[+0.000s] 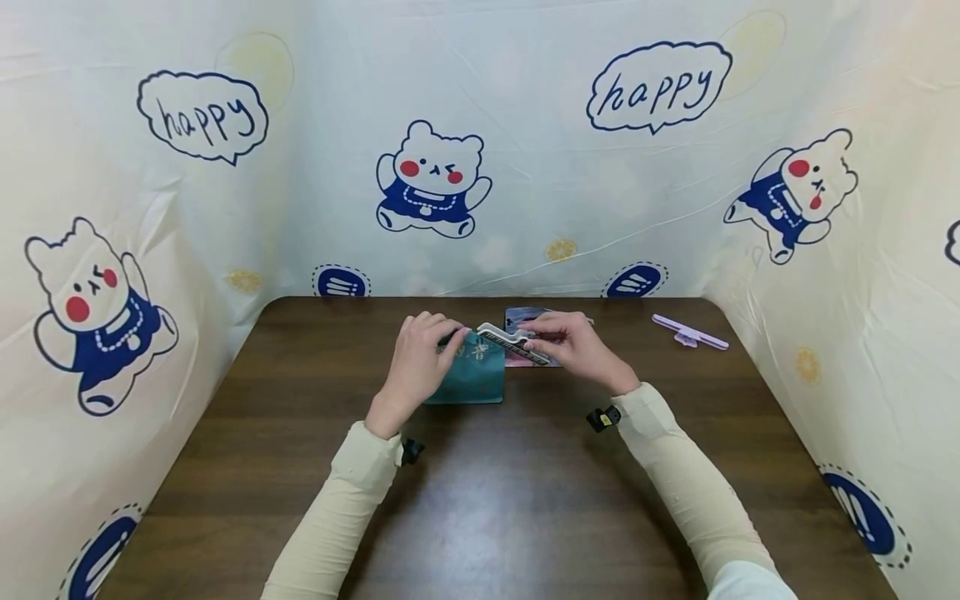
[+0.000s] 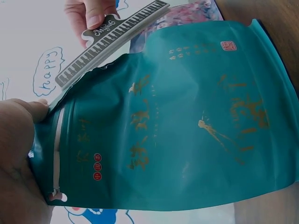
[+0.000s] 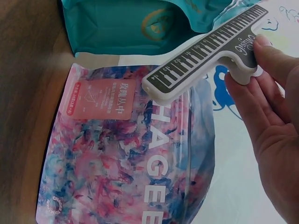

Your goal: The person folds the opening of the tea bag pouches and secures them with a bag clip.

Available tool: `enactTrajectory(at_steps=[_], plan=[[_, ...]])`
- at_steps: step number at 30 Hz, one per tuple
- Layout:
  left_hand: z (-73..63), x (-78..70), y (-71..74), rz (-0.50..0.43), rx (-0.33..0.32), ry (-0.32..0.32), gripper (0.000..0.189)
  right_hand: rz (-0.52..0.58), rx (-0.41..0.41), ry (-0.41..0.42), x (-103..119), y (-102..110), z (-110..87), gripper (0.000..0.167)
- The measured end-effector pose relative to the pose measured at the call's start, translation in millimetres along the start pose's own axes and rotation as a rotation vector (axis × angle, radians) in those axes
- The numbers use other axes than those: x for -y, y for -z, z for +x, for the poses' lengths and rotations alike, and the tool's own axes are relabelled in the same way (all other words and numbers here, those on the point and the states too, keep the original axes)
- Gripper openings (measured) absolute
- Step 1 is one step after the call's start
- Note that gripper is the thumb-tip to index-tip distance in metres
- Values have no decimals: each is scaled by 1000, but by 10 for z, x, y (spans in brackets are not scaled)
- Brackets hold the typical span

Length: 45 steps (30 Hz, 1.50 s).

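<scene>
Teal glossy pouch with gold lettering [image 2: 163, 116] at far part of brown wooden table [image 1: 480, 500] | left hand [image 1: 416, 357] reaches forward, thumb and fingers pinching its top corner | right hand [image 1: 573, 343] angles inward, fingertips pinching grey-and-white piano-key clip [image 3: 205, 51] beside pouch's upper edge | flat pink-and-blue pouch [image 3: 117, 158] beyond

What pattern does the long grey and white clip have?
The clip has piano keys, clearest in the right wrist view.

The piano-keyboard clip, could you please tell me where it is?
In the head view, the piano-keyboard clip is just right of center, held by the right hand near the top of the teal pouch.
</scene>
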State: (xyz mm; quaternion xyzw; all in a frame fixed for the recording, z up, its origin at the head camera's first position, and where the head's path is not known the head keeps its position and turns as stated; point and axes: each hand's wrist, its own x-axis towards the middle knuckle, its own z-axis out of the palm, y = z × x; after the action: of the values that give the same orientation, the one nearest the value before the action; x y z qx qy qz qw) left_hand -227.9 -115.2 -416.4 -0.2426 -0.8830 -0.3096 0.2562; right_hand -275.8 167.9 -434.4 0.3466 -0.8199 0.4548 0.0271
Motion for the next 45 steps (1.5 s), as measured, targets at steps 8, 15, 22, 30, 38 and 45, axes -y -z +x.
enactTrajectory(at_steps=[8, 15, 22, 30, 38, 45], plan=[[-8, 7, -14, -6, 4, 1, 16, 9, 7, 44, -72, -22, 38, 31], [-8, 13, -21, -18, 2, 9, 15, 9, 1, 42, -51, -40, 67, 30], [8, -4, -11, -45, -17, 25, 17, 34, 6, 31, -25, -80, 134, 29], [13, -20, -22, -63, -44, 58, 17, 28, -14, 78, 1, -149, 174, 28], [8, 3, -16, -106, -63, 44, 16, 21, -15, 71, 57, -177, 185, 30], [5, 16, -39, -106, -92, 11, 12, 22, -22, 111, 66, -184, 214, 28]])
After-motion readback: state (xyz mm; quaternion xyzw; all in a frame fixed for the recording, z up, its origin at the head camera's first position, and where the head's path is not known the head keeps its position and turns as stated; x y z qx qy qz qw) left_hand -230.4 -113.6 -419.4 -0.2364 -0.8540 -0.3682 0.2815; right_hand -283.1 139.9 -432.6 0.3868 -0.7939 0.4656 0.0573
